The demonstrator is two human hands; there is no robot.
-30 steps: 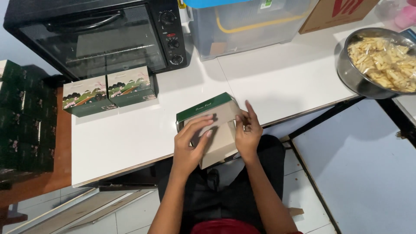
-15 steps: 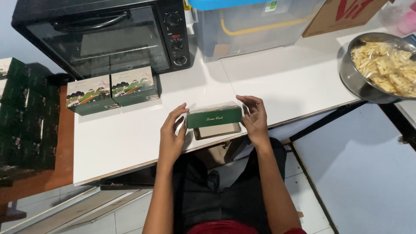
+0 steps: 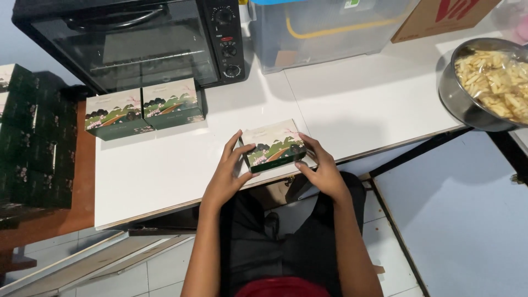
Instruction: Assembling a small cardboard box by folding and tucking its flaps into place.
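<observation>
The left hand (image 3: 228,173) and the right hand (image 3: 322,168) are gripping a small green box (image 3: 273,146) with a landscape print on its lid, one hand on each short side. The left hand's fingers are curling partway round the box's left end, thumb lying along the near edge. The right hand's fingers are pressing against the right end, thumb tucking under the near right corner. The box is sitting flat, lid up, at the near edge of the white worktop (image 3: 165,176), about midway along it.

Two matching boxes (image 3: 146,108) are standing side by side, touching each other, toward the far left corner of the worktop, just in front of a black toaster oven (image 3: 137,41). A clear plastic storage tub (image 3: 330,27) is sitting along the far edge beside the oven, with a cardboard carton (image 3: 445,16) to its right. A metal bowl (image 3: 467,104) filled with pale chips in clear bags is overhanging the right end of the worktop. More dark green boxes (image 3: 33,143) are stacked on a brown surface off the left edge.
</observation>
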